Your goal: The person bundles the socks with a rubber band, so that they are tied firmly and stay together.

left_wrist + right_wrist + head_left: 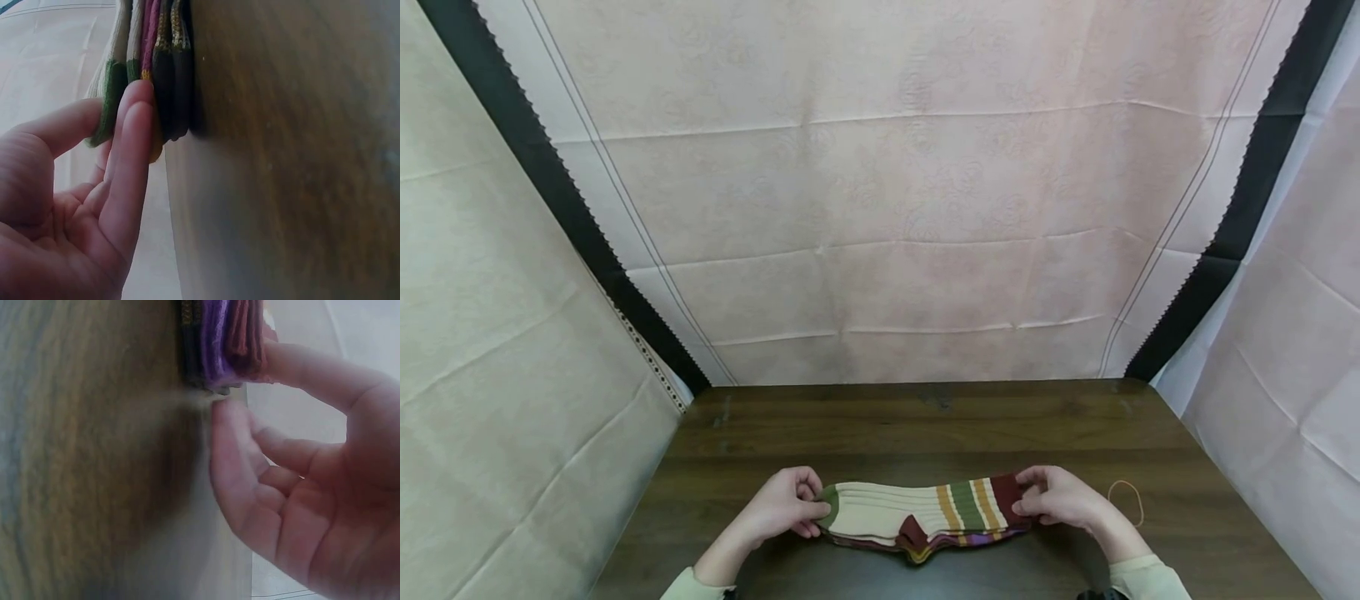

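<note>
A stack of striped knit socks point(889, 510) lies sideways on the wooden table. The top sock is cream with a green toe, a maroon heel and cuff, and yellow and green stripes. At the toe end my left hand point(786, 502) pinches upper layers, with its thumb on the green toe point(112, 103) and fingers beneath; darker socks lie below. My right hand point(1060, 500) holds the cuff end. In the right wrist view its thumb touches the maroon cuffs point(249, 344), while other fingertips are curled by the stack's end, close to a purple cuff point(214, 344).
A thin tan elastic loop point(1139, 503) lies on the tabletop point(880, 425) to the right, beside my right wrist. Pale creased fabric point(910, 192) hangs behind the table and at both sides, with dark bands point(580, 208) along the corners.
</note>
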Demonstrator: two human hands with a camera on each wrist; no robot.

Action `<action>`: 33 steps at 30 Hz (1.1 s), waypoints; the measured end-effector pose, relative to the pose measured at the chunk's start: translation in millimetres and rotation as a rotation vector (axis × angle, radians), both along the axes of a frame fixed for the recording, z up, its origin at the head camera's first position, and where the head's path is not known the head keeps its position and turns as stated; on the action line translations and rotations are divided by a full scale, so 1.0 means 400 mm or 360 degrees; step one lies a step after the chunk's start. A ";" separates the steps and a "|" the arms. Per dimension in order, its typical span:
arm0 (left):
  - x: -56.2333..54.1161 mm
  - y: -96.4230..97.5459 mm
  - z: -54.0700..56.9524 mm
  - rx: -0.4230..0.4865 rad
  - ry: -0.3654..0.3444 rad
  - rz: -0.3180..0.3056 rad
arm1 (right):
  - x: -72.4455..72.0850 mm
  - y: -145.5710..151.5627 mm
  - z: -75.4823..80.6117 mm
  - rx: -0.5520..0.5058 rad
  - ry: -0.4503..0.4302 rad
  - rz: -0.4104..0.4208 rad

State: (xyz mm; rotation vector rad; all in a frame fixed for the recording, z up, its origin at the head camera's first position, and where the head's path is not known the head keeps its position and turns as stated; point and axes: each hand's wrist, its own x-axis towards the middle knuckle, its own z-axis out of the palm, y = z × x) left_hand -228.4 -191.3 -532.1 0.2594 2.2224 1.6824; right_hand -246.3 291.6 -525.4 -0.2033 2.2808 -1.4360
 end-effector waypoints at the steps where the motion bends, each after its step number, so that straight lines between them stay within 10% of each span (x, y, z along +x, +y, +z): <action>1: 0.000 0.001 0.000 -0.0023 0.0009 0.0008 | -0.001 0.000 0.000 0.0000 -0.0010 0.0010; 14: -0.005 -0.007 0.004 -0.0321 0.0002 0.0030 | -0.008 -0.007 -0.007 0.0080 -0.0008 0.0026; 33: -0.032 -0.016 -0.005 -0.0265 -0.0075 0.0127 | -0.020 -0.044 -0.003 -0.0121 -0.0070 -0.0099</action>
